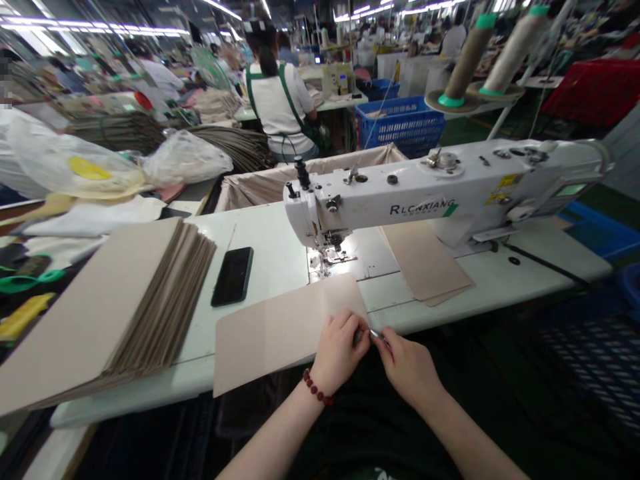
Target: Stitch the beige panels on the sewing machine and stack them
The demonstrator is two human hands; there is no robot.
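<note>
A beige rectangular piece of material (280, 330) lies on the white sewing table (270, 257), its near edge hanging over the front. My left hand (337, 350), with a red bead bracelet on the wrist, pinches its near right corner. My right hand (407, 363) is closed on a small metal tool (376, 335), its tip touching that same corner. The white sewing machine (440, 193) stands just behind, its needle and presser foot (333, 252) above the piece's far edge.
A thick stack of beige pieces (115, 303) lies at the left, a black phone (233, 275) beside it. Another beige piece (425, 260) sits under the machine arm. Thread cones (467, 60) stand behind. A person in a white top (277, 100) works farther back, near blue crates (400, 120).
</note>
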